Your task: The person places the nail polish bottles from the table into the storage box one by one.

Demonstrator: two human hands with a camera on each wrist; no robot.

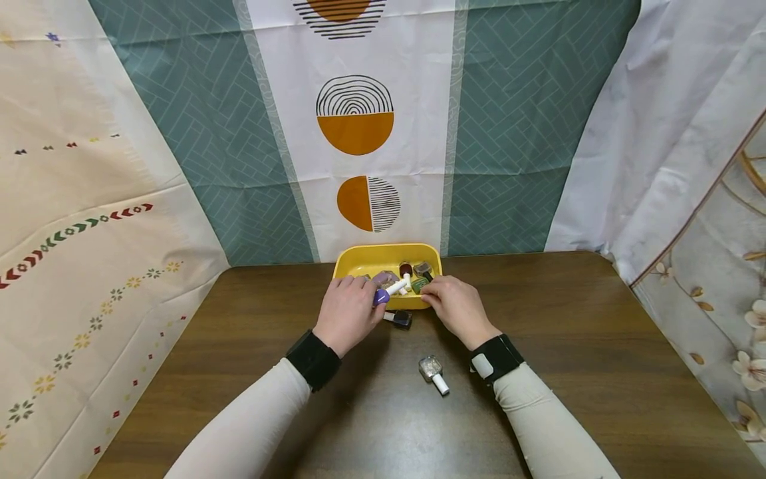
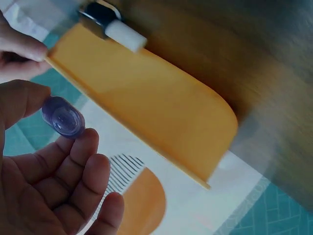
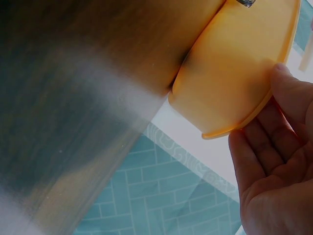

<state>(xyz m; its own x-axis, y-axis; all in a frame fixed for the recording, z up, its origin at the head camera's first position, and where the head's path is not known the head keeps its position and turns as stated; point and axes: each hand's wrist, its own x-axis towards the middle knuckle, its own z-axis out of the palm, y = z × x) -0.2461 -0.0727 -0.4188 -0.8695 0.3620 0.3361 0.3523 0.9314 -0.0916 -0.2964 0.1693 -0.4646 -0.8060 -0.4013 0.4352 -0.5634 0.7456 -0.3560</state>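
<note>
My left hand pinches a purple nail polish bottle with a white cap between thumb and fingertips, over the near side of a yellow tub. In the left wrist view the rounded base of that purple bottle faces the camera. The right hand grips the tub's near right rim, thumb on the edge, as the right wrist view of the tub shows. Several nail polish bottles lie inside, among them a dark red one and a green one.
A dark nail polish bottle with a white cap lies against the tub's front. Closer to me, a clear glittery bottle lies on the brown wooden table. Behind the tub hangs a patterned curtain.
</note>
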